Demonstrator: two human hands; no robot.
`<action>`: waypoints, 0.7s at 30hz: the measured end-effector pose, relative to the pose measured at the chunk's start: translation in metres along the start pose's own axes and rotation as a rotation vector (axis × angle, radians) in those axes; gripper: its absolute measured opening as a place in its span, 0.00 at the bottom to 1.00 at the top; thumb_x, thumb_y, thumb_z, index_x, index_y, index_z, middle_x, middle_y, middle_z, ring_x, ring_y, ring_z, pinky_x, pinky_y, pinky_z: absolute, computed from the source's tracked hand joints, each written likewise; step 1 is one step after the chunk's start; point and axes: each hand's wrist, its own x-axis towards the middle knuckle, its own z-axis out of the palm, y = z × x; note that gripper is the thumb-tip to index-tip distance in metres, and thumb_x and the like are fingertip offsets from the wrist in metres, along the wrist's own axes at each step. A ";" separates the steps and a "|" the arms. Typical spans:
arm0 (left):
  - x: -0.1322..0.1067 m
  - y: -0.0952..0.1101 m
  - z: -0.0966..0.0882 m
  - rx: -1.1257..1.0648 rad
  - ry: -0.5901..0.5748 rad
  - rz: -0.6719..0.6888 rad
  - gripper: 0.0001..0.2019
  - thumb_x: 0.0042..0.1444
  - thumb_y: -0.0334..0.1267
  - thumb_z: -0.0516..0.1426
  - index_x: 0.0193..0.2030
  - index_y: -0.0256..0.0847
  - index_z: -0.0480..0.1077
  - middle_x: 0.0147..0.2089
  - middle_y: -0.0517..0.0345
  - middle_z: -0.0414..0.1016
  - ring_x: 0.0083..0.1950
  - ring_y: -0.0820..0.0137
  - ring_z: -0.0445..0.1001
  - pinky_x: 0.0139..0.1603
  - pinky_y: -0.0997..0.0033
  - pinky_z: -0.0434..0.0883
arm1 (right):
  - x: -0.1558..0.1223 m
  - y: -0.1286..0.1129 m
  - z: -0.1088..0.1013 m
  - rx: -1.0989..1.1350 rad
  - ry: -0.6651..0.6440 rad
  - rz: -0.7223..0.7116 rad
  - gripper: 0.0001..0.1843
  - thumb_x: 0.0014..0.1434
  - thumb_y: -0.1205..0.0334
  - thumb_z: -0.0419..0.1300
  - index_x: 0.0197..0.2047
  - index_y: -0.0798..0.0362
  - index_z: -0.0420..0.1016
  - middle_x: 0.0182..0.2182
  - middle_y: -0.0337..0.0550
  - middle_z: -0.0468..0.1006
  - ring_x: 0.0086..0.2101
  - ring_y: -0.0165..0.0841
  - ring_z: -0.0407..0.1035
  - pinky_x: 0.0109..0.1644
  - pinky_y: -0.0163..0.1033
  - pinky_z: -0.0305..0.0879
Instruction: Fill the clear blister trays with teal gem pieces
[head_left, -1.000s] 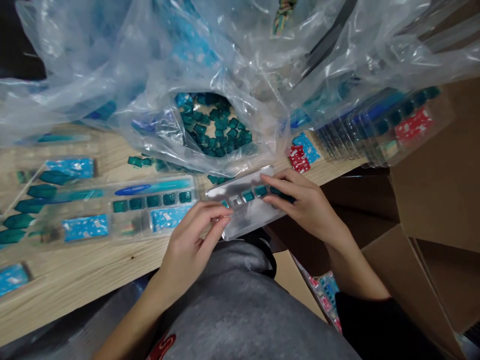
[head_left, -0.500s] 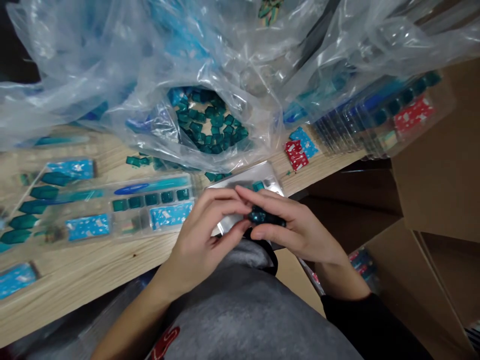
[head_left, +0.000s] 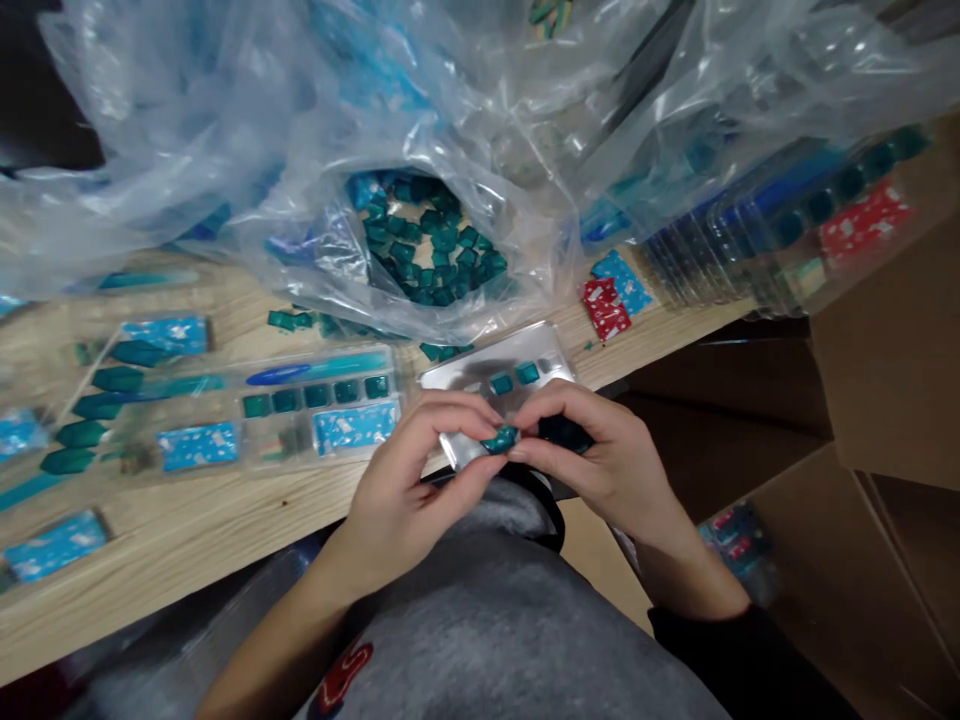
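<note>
Left hand (head_left: 431,460) and right hand (head_left: 600,440) nearly closed, fingertips pinching a teal piece (head_left: 500,439) between them over a tray (head_left: 517,346), two more pieces (head_left: 527,373) seated there, plastic bag (head_left: 330,265) beyond.

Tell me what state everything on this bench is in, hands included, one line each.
Left hand: pinching the teal piece
Right hand: pinching the same piece
Tray under the hands: partly filled, two teal cubes visible
Tray to its left: five cubes in a row
Plastic bag: open, loose cubes showing
Red packet: lying by the blue packet
Tray stack: tilted
</note>
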 end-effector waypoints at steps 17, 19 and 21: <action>0.001 -0.004 -0.050 0.518 0.268 -0.041 0.09 0.67 0.37 0.54 0.51 0.49 0.72 0.48 0.64 0.76 0.51 0.70 0.74 0.53 0.61 0.73 | 0.005 0.006 0.025 1.023 -0.152 0.449 0.14 0.58 0.61 0.64 0.48 0.52 0.79 0.38 0.43 0.78 0.33 0.29 0.73 0.28 0.30 0.66; -0.004 0.012 -0.030 0.490 0.044 0.061 0.09 0.66 0.37 0.55 0.52 0.48 0.70 0.49 0.61 0.76 0.51 0.69 0.74 0.50 0.64 0.74 | 0.005 0.005 0.028 0.961 -0.144 0.414 0.15 0.60 0.59 0.63 0.50 0.50 0.77 0.39 0.41 0.78 0.32 0.27 0.72 0.29 0.30 0.66; -0.002 0.018 -0.019 0.533 -0.046 0.131 0.12 0.66 0.39 0.56 0.55 0.45 0.68 0.49 0.57 0.75 0.52 0.67 0.74 0.51 0.64 0.73 | 0.003 0.004 0.029 0.827 -0.119 0.377 0.16 0.60 0.58 0.63 0.52 0.47 0.76 0.41 0.40 0.78 0.32 0.26 0.70 0.32 0.30 0.68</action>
